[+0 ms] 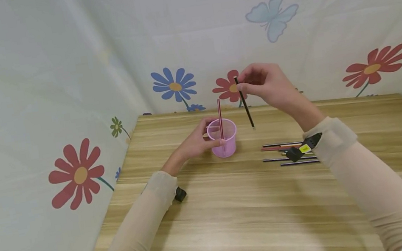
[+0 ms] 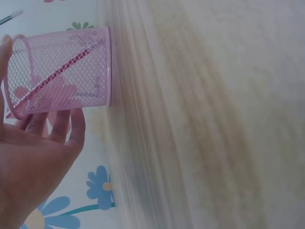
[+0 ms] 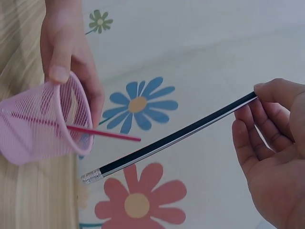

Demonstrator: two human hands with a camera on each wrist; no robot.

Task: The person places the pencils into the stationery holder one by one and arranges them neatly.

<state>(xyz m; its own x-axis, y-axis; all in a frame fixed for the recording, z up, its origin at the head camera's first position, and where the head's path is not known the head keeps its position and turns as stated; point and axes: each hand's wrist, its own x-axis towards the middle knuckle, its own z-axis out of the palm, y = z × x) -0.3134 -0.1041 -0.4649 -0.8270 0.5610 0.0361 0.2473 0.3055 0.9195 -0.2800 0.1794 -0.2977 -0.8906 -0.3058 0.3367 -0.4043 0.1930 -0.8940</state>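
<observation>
My left hand [image 1: 197, 142] holds a pink mesh pencil cup [image 1: 230, 146] by its sides near the rim, thumb at the front and fingers behind. The cup stands upright on the table. A single red pencil [image 1: 220, 114] leans inside it, its upper end sticking out above the rim. My right hand [image 1: 271, 85] pinches a black pencil [image 3: 181, 134] near one end between thumb and fingers. That pencil hangs steeply in the air to the right of the cup, with its metal-banded eraser end [image 3: 92, 176] pointing down.
Several loose pencils [image 1: 275, 159] lie on the wooden table [image 1: 214, 218] to the right of the cup, partly hidden by the right wrist camera [image 1: 294, 154]. Behind the table hangs a white cloth [image 1: 202, 26] printed with flowers and a butterfly.
</observation>
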